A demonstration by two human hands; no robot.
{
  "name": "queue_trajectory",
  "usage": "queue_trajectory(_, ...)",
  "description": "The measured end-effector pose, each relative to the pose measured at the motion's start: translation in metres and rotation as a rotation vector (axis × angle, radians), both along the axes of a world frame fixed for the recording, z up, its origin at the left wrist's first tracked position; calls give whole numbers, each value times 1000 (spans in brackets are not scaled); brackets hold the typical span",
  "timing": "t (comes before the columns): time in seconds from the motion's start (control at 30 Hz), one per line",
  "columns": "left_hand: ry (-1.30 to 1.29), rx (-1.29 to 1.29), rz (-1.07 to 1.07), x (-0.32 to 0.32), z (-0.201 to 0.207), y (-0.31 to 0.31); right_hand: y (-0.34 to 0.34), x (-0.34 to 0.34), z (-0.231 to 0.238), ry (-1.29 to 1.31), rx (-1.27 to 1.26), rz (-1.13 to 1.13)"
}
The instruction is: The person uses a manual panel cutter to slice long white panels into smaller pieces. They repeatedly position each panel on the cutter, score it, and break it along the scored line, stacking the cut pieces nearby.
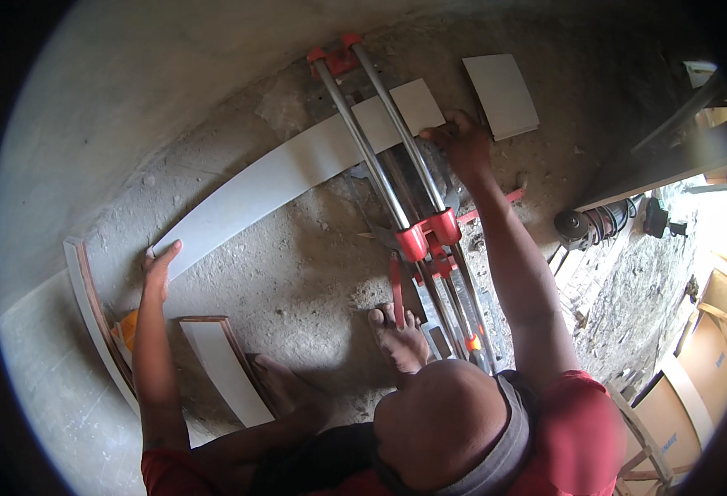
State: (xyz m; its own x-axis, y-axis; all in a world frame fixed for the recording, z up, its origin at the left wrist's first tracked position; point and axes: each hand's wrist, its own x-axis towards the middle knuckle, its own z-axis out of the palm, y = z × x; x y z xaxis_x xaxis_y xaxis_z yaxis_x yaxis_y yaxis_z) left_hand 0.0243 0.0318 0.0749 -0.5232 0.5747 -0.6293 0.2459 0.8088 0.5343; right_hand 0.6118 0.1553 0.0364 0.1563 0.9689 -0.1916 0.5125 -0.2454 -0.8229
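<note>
A long pale tile strip (268,178) lies across a manual tile cutter, passing under its two steel rails (386,103). The cutter's red carriage (430,235) sits well down the rails, nearer to me than the strip. At the strip's left end, my left hand (160,266) is closed on it, thumb on top and the other fingers mostly hidden. My right hand (465,149) is right of the rails, fingers curled and pinching the strip's edge near its right end. How firmly it grips, I cannot tell.
A short tile piece (502,97) lies beyond my right hand. More strips (224,368) stand at the lower left, near an orange object (125,329). An angle grinder (578,226) with a coiled cord rests at right. My bare foot (401,341) is beside the cutter; a wall (132,91) rises at upper left.
</note>
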Motion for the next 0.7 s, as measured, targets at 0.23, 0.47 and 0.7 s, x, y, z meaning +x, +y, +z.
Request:
queue_trajectory(0.23, 18, 12, 4, -6, -3, -4, 1, -2, -2, 37, -33, -19)
queue_trajectory(0.47, 64, 18, 50, -7, -6, -7, 1, -1, -4, 77, -31, -29)
queue_trajectory(0.7, 30, 20, 15, 5, 5, -3, 2, 2, -11, 100, -30, -20)
